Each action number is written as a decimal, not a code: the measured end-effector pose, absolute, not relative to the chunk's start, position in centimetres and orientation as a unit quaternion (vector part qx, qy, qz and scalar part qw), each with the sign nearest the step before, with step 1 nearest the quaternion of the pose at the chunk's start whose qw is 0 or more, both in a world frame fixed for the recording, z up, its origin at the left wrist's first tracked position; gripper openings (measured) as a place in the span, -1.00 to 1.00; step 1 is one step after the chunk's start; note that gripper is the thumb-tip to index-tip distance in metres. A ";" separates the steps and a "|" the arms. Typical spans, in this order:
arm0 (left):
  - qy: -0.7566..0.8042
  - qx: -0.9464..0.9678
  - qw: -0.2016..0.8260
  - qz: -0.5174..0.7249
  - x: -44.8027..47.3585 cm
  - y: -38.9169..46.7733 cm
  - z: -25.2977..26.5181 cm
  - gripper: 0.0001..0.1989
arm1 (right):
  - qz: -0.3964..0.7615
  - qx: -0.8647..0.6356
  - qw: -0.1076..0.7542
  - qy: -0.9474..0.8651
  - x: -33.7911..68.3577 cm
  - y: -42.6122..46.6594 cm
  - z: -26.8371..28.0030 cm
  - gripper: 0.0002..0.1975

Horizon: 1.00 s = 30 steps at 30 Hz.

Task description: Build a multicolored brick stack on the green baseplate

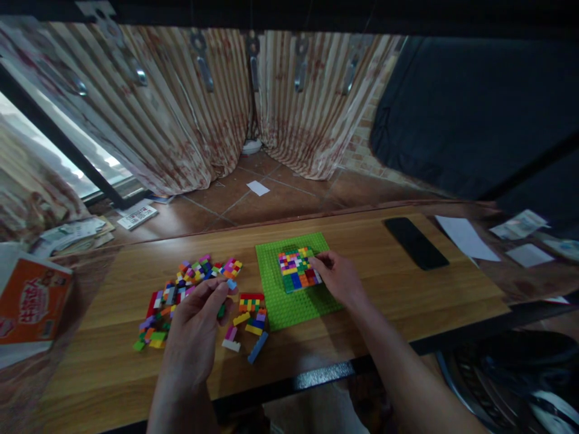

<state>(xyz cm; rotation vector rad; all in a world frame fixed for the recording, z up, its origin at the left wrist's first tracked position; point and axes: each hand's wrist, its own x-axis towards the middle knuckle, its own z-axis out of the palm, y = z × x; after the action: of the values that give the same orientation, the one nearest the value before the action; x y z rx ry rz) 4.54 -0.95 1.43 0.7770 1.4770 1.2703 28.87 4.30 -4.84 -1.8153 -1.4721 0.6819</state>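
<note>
My left hand is closed, pinching a small light blue toy brick between thumb and forefinger. A green brick shows by its curled fingers; whether it is held or lies on the table I cannot tell. My right hand has its fingers closed at the right edge of a multicoloured brick build. That build sits on a green studded baseplate. Loose bricks lie heaped behind and left of my left hand, partly hidden by it. Between that hand and the baseplate are several joined bricks and a long blue brick.
A wooden table carries everything, with a black phone at its right. White paper lies by the right end. An orange and white box stands at the left. Striped curtains hang beyond the tiled floor.
</note>
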 end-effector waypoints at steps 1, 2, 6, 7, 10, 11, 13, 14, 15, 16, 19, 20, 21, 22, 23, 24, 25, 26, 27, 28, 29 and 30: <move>0.611 0.320 0.500 0.523 4.6 -1.0 1.5 -0.75 | 0.266 -0.700 0.347 -0.565 28.9 4.3 -4.9 -0.69; 0.612 0.319 0.502 0.521 4.6 -1.0 1.5 -0.75 | 0.268 -0.700 0.347 -0.564 28.9 4.3 -4.9 -0.69; 0.605 0.320 0.508 0.523 4.7 -0.9 1.4 -0.75 | 0.269 -0.696 0.356 -0.562 28.9 4.3 -5.0 -0.69; 0.603 0.319 0.509 0.525 4.7 -0.9 1.4 -0.75 | 0.269 -0.694 0.361 -0.562 28.9 4.3 -5.0 -0.69; 0.600 0.315 0.516 0.523 4.9 -0.9 1.2 -0.74 | 0.272 -0.692 0.366 -0.560 28.9 4.3 -5.2 -0.69; 0.598 0.318 0.520 0.520 5.0 -0.9 1.1 -0.74 | 0.272 -0.692 0.366 -0.560 28.8 4.2 -5.2 -0.69; 0.591 0.329 0.526 0.515 5.2 -0.9 0.8 -0.74 | 0.275 -0.691 0.364 -0.561 28.8 4.2 -5.2 -0.69; 0.588 0.334 0.528 0.514 5.3 -0.9 0.6 -0.75 | 0.276 -0.691 0.364 -0.560 28.8 4.2 -5.3 -0.69; 0.584 0.338 0.529 0.514 5.4 -0.9 0.4 -0.75 | 0.275 -0.691 0.365 -0.559 28.8 4.2 -5.3 -0.69; 0.581 0.339 0.531 0.515 5.5 -0.8 0.3 -0.76 | 0.274 -0.692 0.365 -0.559 28.9 4.1 -5.3 -0.69; 0.571 0.341 0.542 0.513 5.9 -0.9 0.1 -0.75 | 0.263 -0.698 0.366 -0.556 29.0 4.1 -5.0 -0.68; 0.566 0.340 0.548 0.513 6.0 -0.9 0.2 -0.75 | 0.258 -0.700 0.369 -0.554 29.1 4.0 -4.8 -0.68; 0.560 0.338 0.556 0.513 6.2 -0.9 0.3 -0.75 | 0.251 -0.701 0.376 -0.551 29.1 4.0 -4.6 -0.67; 0.553 0.335 0.565 0.512 6.3 -0.9 0.4 -0.75 | 0.242 -0.700 0.391 -0.547 29.0 3.8 -4.3 -0.67; 0.549 0.329 0.575 0.509 6.4 -0.9 0.5 -0.75 | 0.233 -0.694 0.412 -0.543 28.9 3.7 -3.9 -0.67; 0.548 0.322 0.584 0.505 6.6 -0.9 0.6 -0.75 | 0.229 -0.683 0.436 -0.540 28.7 3.5 -3.6 -0.68; 0.549 0.315 0.591 0.500 6.8 -0.9 0.6 -0.75 | 0.231 -0.666 0.461 -0.539 28.4 3.2 -3.2 -0.69; 0.550 0.307 0.597 0.497 7.1 -0.8 0.7 -0.74 | 0.243 -0.643 0.485 -0.541 28.0 2.9 -2.8 -0.70; 0.551 0.301 0.600 0.496 7.3 -0.8 0.7 -0.74 | 0.262 -0.616 0.503 -0.546 27.5 2.6 -2.5 -0.72; 0.550 0.297 0.603 0.496 7.6 -0.7 0.6 -0.73 | 0.285 -0.587 0.514 -0.556 27.1 2.3 -2.2 -0.74; 0.548 0.295 0.606 0.496 7.9 -0.7 0.6 -0.73 | 0.307 -0.558 0.517 -0.572 26.5 1.9 -2.0 -0.77; 0.546 0.294 0.610 0.493 8.3 -0.6 0.5 -0.73 | 0.325 -0.531 0.512 -0.592 26.0 1.6 -1.8 -0.80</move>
<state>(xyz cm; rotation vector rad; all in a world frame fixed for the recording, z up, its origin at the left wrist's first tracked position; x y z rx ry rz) 8.29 -0.62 0.51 0.6797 1.2604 1.1388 26.04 1.59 -1.83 -1.2780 -1.4231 0.7816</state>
